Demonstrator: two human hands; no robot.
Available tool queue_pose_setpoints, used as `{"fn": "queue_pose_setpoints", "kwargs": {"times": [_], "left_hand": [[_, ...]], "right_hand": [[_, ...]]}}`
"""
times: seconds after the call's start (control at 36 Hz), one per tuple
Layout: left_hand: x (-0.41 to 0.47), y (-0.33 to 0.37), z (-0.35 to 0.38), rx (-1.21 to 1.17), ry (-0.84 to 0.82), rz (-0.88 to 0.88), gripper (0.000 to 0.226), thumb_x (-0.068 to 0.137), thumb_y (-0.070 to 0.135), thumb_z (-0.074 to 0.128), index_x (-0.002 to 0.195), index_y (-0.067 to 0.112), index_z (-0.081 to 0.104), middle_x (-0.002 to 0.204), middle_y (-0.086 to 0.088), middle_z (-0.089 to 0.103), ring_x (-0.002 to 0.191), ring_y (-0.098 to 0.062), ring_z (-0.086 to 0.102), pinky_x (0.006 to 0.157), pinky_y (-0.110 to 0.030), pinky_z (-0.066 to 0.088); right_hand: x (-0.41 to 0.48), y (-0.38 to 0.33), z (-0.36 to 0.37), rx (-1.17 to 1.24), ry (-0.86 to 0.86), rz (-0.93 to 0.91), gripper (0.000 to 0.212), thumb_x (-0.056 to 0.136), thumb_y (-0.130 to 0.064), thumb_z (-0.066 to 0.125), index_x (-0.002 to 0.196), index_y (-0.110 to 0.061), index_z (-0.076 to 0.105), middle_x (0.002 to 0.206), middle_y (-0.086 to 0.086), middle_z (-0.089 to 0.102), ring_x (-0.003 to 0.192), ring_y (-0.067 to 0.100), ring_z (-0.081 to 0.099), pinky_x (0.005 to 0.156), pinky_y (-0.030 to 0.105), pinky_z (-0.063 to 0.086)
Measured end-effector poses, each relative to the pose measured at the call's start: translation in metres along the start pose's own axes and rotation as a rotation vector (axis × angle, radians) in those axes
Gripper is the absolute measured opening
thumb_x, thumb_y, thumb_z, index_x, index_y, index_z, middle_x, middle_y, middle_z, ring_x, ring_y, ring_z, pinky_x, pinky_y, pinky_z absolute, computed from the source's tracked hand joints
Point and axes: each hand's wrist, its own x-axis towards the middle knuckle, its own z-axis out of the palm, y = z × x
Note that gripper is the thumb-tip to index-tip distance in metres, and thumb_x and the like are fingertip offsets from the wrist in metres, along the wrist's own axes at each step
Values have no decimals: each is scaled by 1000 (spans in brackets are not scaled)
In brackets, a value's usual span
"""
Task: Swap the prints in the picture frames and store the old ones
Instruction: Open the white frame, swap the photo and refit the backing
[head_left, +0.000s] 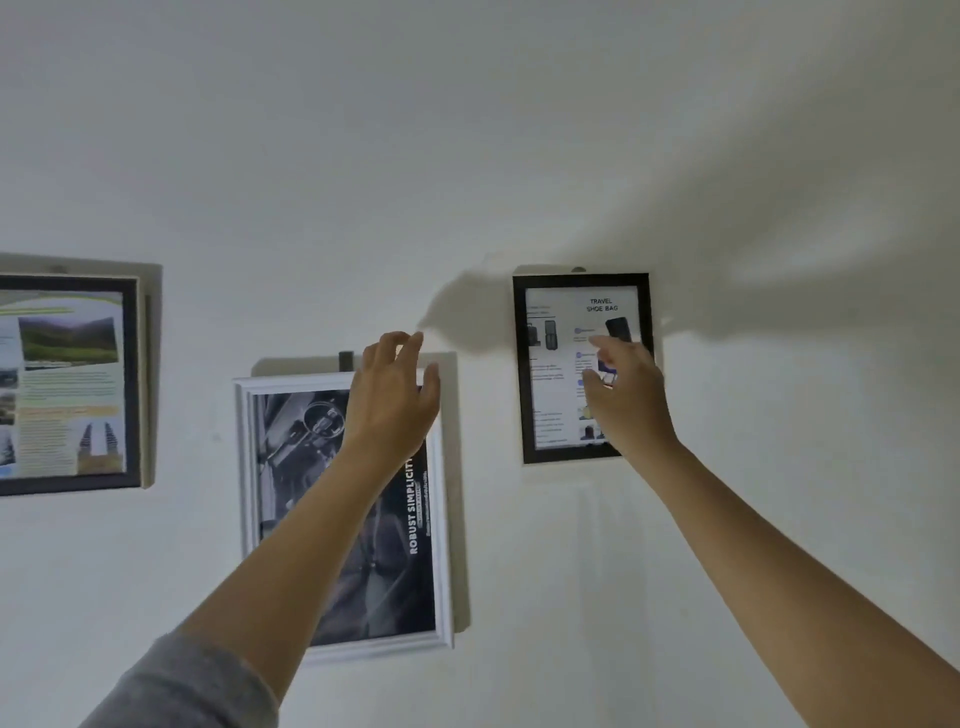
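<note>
Apparently reaching for the small black rectangular picture frame (582, 279) hung on the wall, white "TRAVEL SHOE BAG" print (550, 374) inside, with right hand (626, 400) open and empty over its lower right part and left hand (392, 400) open and empty just left of it. Risks a one-sided grab that tips it off its hook; risks nudging the white rectangular frame (247, 467) lower left of it.

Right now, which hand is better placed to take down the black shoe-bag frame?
Right. The right hand overlaps the lower right of the black shoe-bag frame; the left hand is over the upper right corner of the white frame.
</note>
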Motion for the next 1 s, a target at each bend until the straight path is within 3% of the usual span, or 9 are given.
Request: {"fn": "queue_pose_setpoints", "kwargs": {"times": [0.17,0.36,0.44,0.53,0.61,0.69,0.83,1.0], "left_hand": [[-67,-73,-30,159,-64,-131,54,94,34,43,141,12,31,142,-10,36,131,-28,33,107,-46,34],[-146,-149,-38,248,-191,-245,63,93,38,45,142,5,25,138,-18,37,121,-34,44,94,-43,45],[-163,-167,-36,188,-260,-323,63,95,35,42,144,4,19,137,-20,35,119,-34,42,93,-43,45],[-174,-180,-30,218,-323,-217,59,96,25,41,145,4,16,138,-20,31,115,-31,41,90,-36,48],[-174,-188,-25,70,-282,-269,58,98,24,39,147,9,12,128,-15,39,109,-29,48,82,-36,50],[-170,-191,-21,-82,-253,-333,56,97,19,36,147,18,10,133,-17,36,113,-32,45,88,-40,45],[-172,-195,-18,-125,-246,-280,55,99,15,34,147,12,10,127,-15,39,104,-31,50,87,-46,51],[-168,-196,-23,-227,-237,-342,51,100,22,33,147,18,13,130,-12,38,108,-27,51,89,-41,52]], "right_hand": [[-73,-23,56,-39,-175,-32,42,90,-9,50,132,-13,46,119,7,51,110,18,51,85,19,38],[-157,-17,125,-88,-268,90,45,91,-13,52,135,-12,41,125,9,50,117,23,49,94,31,44],[-177,-17,141,-92,-245,142,45,91,-13,54,133,-11,41,125,11,50,113,24,53,90,32,47],[-188,-16,153,-103,-202,164,43,90,-12,53,132,-9,42,121,12,52,108,26,55,86,31,48],[-192,-15,162,-111,-148,179,44,89,-8,54,131,-7,44,118,14,53,101,27,58,82,30,48],[-192,-15,168,-126,-96,184,42,88,-5,54,129,-6,46,114,15,54,95,27,58,78,26,46],[-194,-17,171,-148,-64,208,41,89,-4,53,129,-7,47,116,16,55,96,30,60,78,35,51],[-193,-32,161,-141,-29,230,41,89,-8,55,129,-11,48,125,13,55,101,29,60,77,32,48]]}}
